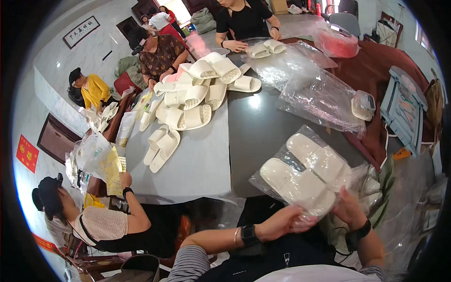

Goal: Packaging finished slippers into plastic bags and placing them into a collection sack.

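Observation:
A pair of cream slippers (293, 183) lies side by side in a clear plastic bag, held over the near edge of the dark table. My left hand (284, 222) grips the bag's near end from the left, fingers closed at the slippers' ends. On the other side my right hand (348, 209) is closed on the bag's right near corner. Farther left, a loose pair of slippers (162, 148) rests on the grey tabletop (202, 160). Behind it rises a heap of cream slippers (190, 101), with a pink one partly buried.
Clear plastic bags (314, 91) spread across the table's far right, beside a lidded plastic box (363, 105). A blue tray (405, 110) with scissors stands right. More bagged slippers (370, 188) sit in a sack near my right hand. Co-workers (244, 23) work around the table.

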A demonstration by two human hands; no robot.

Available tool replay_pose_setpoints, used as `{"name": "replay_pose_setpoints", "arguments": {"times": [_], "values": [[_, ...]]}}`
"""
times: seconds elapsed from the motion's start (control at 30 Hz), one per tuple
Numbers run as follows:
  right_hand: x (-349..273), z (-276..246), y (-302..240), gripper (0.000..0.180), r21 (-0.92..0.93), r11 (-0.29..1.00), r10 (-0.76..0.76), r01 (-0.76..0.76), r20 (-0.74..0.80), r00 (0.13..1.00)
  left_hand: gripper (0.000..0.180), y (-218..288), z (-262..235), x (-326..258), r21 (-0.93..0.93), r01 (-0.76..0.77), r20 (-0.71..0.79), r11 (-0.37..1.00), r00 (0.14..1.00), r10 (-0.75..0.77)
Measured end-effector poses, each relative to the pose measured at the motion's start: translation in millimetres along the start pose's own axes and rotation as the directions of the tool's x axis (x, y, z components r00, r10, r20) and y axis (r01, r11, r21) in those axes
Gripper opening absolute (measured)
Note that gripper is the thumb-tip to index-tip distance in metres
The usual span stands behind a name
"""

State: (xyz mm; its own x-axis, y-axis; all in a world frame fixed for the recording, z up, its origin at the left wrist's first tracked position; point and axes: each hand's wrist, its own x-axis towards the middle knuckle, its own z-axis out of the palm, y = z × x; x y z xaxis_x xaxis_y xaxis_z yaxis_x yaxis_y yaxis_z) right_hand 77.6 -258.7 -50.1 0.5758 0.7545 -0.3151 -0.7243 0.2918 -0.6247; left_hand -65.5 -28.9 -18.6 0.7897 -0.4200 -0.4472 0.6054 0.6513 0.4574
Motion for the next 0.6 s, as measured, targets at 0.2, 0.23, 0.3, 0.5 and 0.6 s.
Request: {"name": "replay_pose_setpoints", "arguments": {"times": [0.2,0.23,0.3,0.5,0.6], "values": [[9,-27,16,0.041,-0.147,0.983,-0.148,0.111,-0.276,0.95,0.043,-15,2,46,0.14,0.229,0.161,0.963,0.955,-0.251],[6,-36,17,0.04,-0.185,0.969,-0.213,0.164,-0.286,0.934,0.042,-14,-5,53,0.172,0.224,0.231,0.959,0.937,-0.261],[-11,-54,5,0.041,-0.276,0.943,-0.265,0.187,-0.279,0.923,0.039,6,12,56,0.432,0.258,0.129,0.864,0.93,-0.343],[-112,-103,-62,0.048,-0.267,0.666,-0.69,0.697,-0.577,0.438,0.034,41,32,91,0.959,-0.247,0.219,0.139,0.957,0.187],[-185,-109,-78,0.05,-0.302,0.555,-0.743,0.775,-0.599,0.298,0.042,25,18,126,0.949,-0.249,0.291,-0.195,0.929,0.229]]}}
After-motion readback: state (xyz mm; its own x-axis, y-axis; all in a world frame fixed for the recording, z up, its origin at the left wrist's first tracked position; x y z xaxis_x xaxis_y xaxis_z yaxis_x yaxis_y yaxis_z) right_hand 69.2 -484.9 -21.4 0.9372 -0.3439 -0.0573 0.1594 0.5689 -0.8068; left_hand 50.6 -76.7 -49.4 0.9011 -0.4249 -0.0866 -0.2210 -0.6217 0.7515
